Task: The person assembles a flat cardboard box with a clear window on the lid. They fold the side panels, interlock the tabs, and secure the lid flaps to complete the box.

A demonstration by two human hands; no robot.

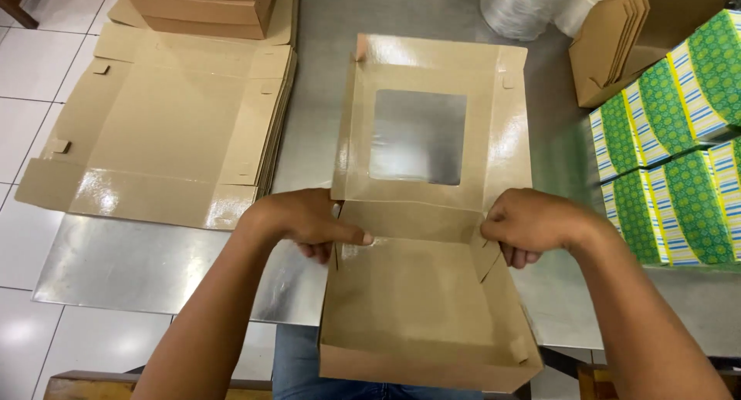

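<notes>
Nearest the camera, a brown cardboard box (421,307) overhangs the steel table (154,269), its base walls already raised and its windowed lid (432,130) lying open. Left hand (305,222) and right hand (532,226) pinch the rear corners, apparently unlocked. Flat blanks (170,130) lie left; green patterned boxes (679,153) stack right.

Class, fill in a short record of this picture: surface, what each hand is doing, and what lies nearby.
surface: metal table
left hand: grips left back corner of cardboard box
right hand: grips right back corner
lid: open, lying flat, with clear window
left of box: stack of flat cardboard
right of box: green patterned boxes
</notes>
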